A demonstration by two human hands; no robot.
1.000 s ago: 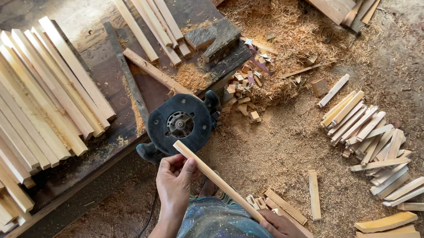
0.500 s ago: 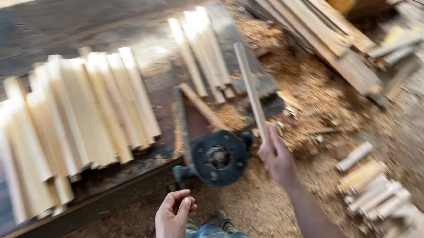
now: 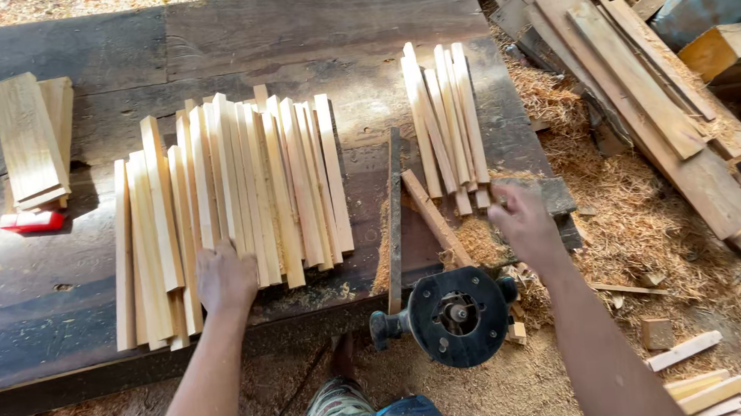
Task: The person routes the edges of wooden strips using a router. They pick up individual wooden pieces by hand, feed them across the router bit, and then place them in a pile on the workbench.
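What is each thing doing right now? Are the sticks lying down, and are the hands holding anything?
Left hand: flat on the big stick pile, holding nothing.
Right hand: open, at the small pile's near end, holding nothing.
Big stick pile: lying flat, side by side.
Small pile: lying flat, bunched.
Router: upside down at the bench edge; running or not, can't tell.
Sawdust: spread on the ground.

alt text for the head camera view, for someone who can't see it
A person's left hand rests on a large row of pale wooden slats on a dark workbench, while the right hand reaches a smaller slat pile. A black router sits at the bench edge amid sawdust.
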